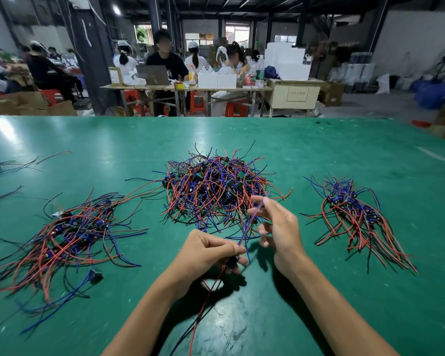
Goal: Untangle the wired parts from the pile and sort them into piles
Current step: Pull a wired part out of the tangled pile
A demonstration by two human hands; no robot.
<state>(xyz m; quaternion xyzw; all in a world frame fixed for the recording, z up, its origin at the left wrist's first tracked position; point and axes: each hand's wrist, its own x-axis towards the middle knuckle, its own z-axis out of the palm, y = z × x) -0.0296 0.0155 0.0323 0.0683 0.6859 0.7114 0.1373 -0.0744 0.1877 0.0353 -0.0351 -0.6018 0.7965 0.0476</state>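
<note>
Head view. A green bench point(319, 150) carried three heaps of wired parts. The central tangled pile point(216, 186) of red, blue and black leads with small green boards lay just beyond both hands. A looser sorted pile point(70, 235) lay to the left, its leads fanned out toward the near edge. A tidier sorted pile point(355, 214) lay to the right, its small blue parts bunched at the far end and its leads trailing toward the near right. A few stray wires point(10, 165) lay at the far left edge of the bench.

The left hand point(208, 255) was held above the bench near the middle, its grip closed: fingers and thumb curled around one wired part point(233, 262), a small dark component. Red and black leads hung from it toward the near edge. A blue lead point(249, 222) ran up from the left hand to the right hand point(278, 229). The right grip was pinched on that lead between thumb and forefinger at the near edge of the central pile, with the other fingers loosely curled.

Background: people seated at tables with white boxes, a laptop and red stools.
</note>
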